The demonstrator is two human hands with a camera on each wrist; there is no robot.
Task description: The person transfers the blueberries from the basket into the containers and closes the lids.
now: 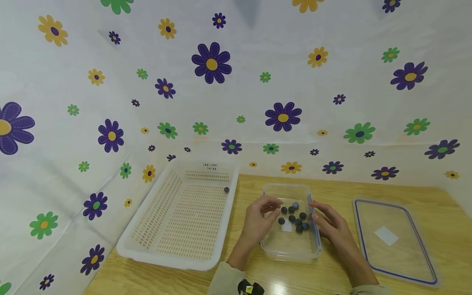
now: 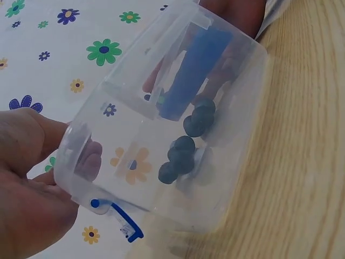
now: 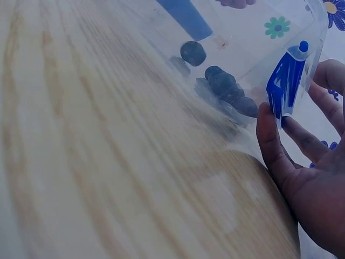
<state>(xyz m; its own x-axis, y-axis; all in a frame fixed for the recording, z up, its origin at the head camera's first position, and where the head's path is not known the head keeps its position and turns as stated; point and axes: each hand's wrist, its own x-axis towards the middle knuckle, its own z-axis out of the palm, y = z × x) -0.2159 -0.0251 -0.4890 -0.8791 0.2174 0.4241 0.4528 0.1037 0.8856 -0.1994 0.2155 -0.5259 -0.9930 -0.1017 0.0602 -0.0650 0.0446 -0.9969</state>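
A clear plastic food container [image 1: 289,248] stands on the table with several blueberries [image 1: 292,218] on its floor. My left hand [image 1: 258,219] grips its left wall; in the left wrist view, fingertips show through the plastic. On the opposite side, my right hand [image 1: 337,229] holds the right wall. The right wrist view shows its thumb and a finger at the blue-edged latch [image 3: 288,81], which hangs down along the outside. Another latch [image 2: 121,218] sticks out, unfastened, in the left wrist view. The matching lid [image 1: 391,254], with a blue seal, lies flat to the right.
A white slotted basket [image 1: 169,262] stands to the left, with a single blueberry [image 1: 226,189] by its right wall. Behind the wooden table [image 1: 332,278] hangs a flower-printed sheet [image 1: 236,98], which also covers the left side.
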